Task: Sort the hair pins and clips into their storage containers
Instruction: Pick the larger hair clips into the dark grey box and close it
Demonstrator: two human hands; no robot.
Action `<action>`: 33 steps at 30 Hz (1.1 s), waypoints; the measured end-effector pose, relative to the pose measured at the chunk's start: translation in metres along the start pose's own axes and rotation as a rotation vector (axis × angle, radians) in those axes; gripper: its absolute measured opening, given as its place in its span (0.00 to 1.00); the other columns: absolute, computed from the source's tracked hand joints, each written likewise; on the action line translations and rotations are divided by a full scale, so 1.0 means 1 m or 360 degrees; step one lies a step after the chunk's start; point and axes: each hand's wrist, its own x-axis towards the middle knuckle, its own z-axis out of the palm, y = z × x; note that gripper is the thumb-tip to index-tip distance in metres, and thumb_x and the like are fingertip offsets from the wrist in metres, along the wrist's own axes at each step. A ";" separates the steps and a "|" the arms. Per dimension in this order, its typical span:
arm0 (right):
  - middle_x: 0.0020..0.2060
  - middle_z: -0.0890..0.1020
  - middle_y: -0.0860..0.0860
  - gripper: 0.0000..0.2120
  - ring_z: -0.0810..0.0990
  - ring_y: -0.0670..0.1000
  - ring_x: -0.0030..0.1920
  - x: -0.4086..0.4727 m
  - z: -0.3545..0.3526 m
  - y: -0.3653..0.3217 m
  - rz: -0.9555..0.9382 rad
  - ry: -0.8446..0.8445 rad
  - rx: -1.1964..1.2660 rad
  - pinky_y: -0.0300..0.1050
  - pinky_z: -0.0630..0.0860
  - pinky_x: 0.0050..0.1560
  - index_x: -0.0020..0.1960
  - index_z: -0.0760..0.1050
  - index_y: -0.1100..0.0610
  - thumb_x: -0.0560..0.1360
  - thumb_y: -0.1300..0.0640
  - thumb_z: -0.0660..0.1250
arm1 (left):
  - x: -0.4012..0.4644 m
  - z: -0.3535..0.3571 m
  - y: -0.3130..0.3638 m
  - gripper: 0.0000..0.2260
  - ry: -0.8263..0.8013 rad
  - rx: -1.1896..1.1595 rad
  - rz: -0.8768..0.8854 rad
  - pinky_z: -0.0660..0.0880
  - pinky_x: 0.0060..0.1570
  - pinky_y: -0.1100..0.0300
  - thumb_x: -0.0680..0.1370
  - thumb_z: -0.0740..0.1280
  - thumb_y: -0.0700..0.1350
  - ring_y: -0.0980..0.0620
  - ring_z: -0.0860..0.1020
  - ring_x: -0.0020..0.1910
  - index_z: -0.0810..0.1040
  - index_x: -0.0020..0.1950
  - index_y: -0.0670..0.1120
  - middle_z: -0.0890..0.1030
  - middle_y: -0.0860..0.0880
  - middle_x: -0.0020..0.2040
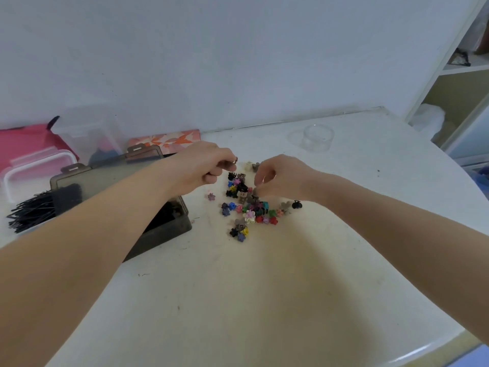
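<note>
Both hands [209,165] pinching small clips, pile [248,207] just below

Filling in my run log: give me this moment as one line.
stage: picking clips | left hand: curled over clip pile | right hand: fingers pinching into pile | dark box: open, left of pile | table
</note>
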 end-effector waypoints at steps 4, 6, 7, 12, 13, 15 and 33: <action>0.44 0.80 0.47 0.10 0.79 0.49 0.44 -0.002 0.015 -0.007 -0.0163 0.0067 -0.0349 0.48 0.80 0.45 0.48 0.78 0.51 0.71 0.47 0.71 | -0.004 -0.008 -0.004 0.04 -0.0002 -0.0316 -0.0145 0.65 0.27 0.66 0.78 0.64 0.41 0.56 0.65 0.28 0.75 0.51 0.42 0.78 0.47 0.37; 0.43 0.79 0.46 0.06 0.79 0.50 0.44 -0.002 0.017 -0.010 -0.0207 0.0087 -0.0335 0.47 0.79 0.44 0.48 0.79 0.52 0.73 0.51 0.69 | -0.006 -0.011 -0.006 0.06 -0.0018 -0.0488 -0.0204 0.69 0.28 0.66 0.79 0.62 0.40 0.55 0.70 0.29 0.77 0.52 0.41 0.76 0.47 0.37; 0.42 0.79 0.45 0.04 0.80 0.50 0.44 -0.001 0.016 -0.010 -0.0193 0.0088 -0.0287 0.45 0.79 0.42 0.47 0.79 0.52 0.73 0.54 0.69 | -0.007 -0.011 -0.005 0.07 -0.0025 -0.0579 -0.0229 0.72 0.29 0.65 0.79 0.61 0.40 0.55 0.72 0.29 0.77 0.51 0.40 0.76 0.47 0.37; 0.40 0.83 0.50 0.07 0.75 0.50 0.34 0.006 0.001 -0.009 0.0120 0.0130 0.0520 0.39 0.68 0.31 0.46 0.81 0.58 0.72 0.59 0.65 | -0.007 -0.006 -0.004 0.07 -0.0110 -0.0528 -0.0218 0.73 0.26 0.68 0.81 0.66 0.45 0.57 0.73 0.28 0.75 0.45 0.43 0.77 0.48 0.36; 0.37 0.81 0.51 0.07 0.71 0.50 0.32 0.006 -0.004 -0.008 0.0235 0.0126 0.0806 0.39 0.66 0.29 0.46 0.80 0.61 0.72 0.60 0.65 | -0.007 -0.004 -0.005 0.06 -0.0145 -0.0320 -0.0191 0.72 0.25 0.68 0.81 0.66 0.44 0.58 0.72 0.27 0.75 0.47 0.42 0.77 0.48 0.36; 0.34 0.76 0.53 0.05 0.68 0.50 0.30 0.005 -0.011 -0.004 0.0436 0.0061 0.1335 0.39 0.63 0.26 0.43 0.77 0.62 0.73 0.61 0.63 | -0.009 0.000 -0.007 0.05 -0.0213 0.0154 -0.0119 0.72 0.27 0.66 0.80 0.66 0.41 0.57 0.73 0.27 0.76 0.53 0.41 0.80 0.47 0.38; 0.29 0.74 0.51 0.02 0.73 0.50 0.30 0.013 -0.009 -0.011 0.0447 0.0069 0.1098 0.38 0.64 0.25 0.45 0.77 0.60 0.75 0.61 0.66 | -0.007 0.032 -0.018 0.18 0.0138 0.1995 0.0494 0.68 0.33 0.58 0.78 0.61 0.56 0.46 0.79 0.42 0.78 0.47 0.42 0.80 0.46 0.43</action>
